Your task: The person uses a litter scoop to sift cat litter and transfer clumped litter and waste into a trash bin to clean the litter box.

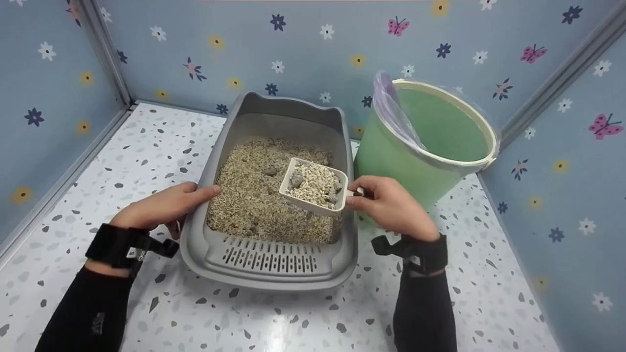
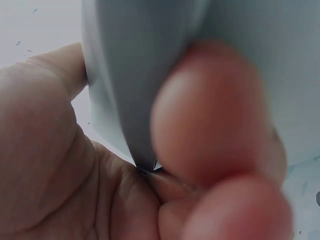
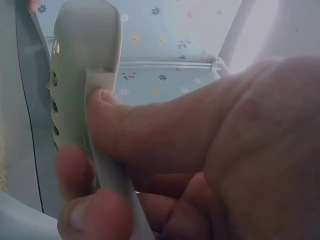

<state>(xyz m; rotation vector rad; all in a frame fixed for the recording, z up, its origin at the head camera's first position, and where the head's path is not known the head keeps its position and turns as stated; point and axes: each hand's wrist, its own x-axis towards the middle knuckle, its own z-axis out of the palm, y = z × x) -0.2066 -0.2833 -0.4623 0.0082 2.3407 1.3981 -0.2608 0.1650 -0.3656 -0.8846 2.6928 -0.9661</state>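
A grey litter box (image 1: pixel 274 281) holds tan litter (image 1: pixel 254 195) with some grey clumps in it. My left hand (image 1: pixel 164 205) grips the box's left rim, thumb over the top; in the left wrist view the fingers curl under the rim's edge (image 2: pixel 135 75). My right hand (image 1: pixel 393 205) holds the handle of a white litter scoop (image 1: pixel 342 208) above the right part of the box. Pale litter and several grey clumps fill the scoop. The right wrist view shows thumb and fingers pinching the handle, with slots along the side of the scoop (image 3: pixel 85 40).
A green bin (image 1: pixel 401 161) with a pale rim stands right of the box, a purple plastic bag (image 1: pixel 391 107) draped over its edge. Flower-patterned walls (image 1: pixel 303 54) enclose the back and sides. The speckled surface (image 1: pixel 220 322) extends in front.
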